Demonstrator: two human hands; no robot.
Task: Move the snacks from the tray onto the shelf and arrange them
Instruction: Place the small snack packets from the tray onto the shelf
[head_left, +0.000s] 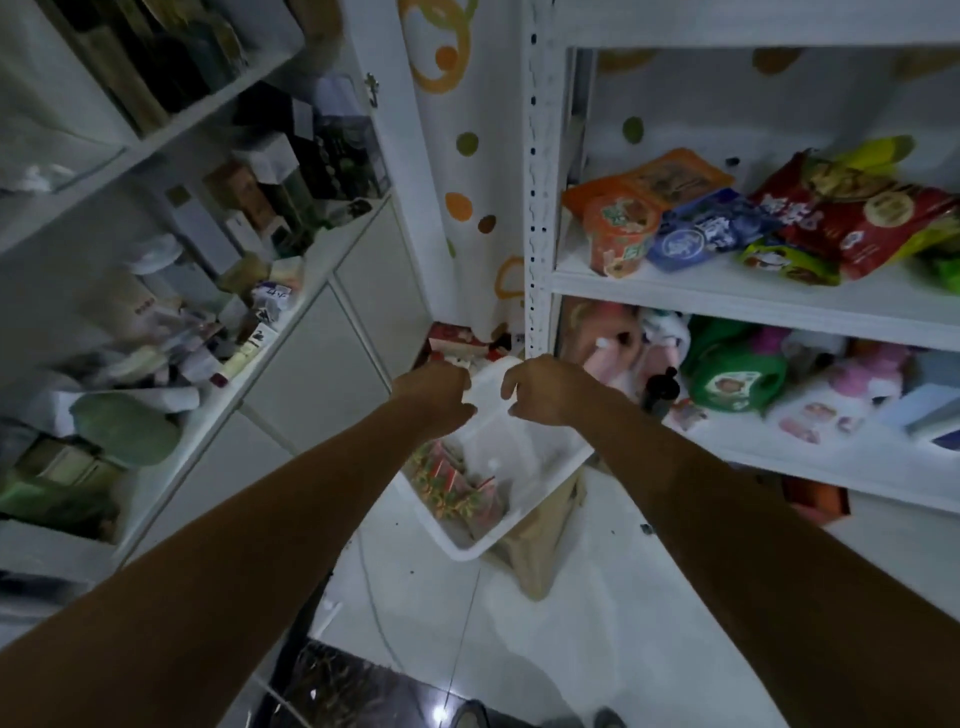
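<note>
Along the left wall a white counter (291, 332) carried a jumble of small boxes and packets, with a pale green rounded object (124, 434) lying at its near end. Above it, blurred shelves held dark bottles and cartons.

Both bare forearms reached forward over the tiled floor (597, 649). The left hand (434, 397) had its fingers curled around the far rim of a white tray (550, 478), and the right hand (545, 389), just beside it, pinched the same rim between thumb and curled fingers. The tray was tilted, its far edge raised at the hands and its near corner lower. Red and yellow snack packets (457, 488) lay bunched in its left part, and the rest of its floor was bare. A brown paper bag (540, 540) showed beneath the tray's near corner; whether the tray rested on it could not be told.

Behind the hands hung a white curtain (467, 156) with orange and green dots. To the right stood a white metal shelf (727, 291). Its upper board held an orange cup (618, 234), a blue packet (696, 234), a green packet (789, 260) and red bags (852, 218), lying loosely against one another. On the board below lay pink soft toys (613, 343) and a green jug (732, 379).
</note>
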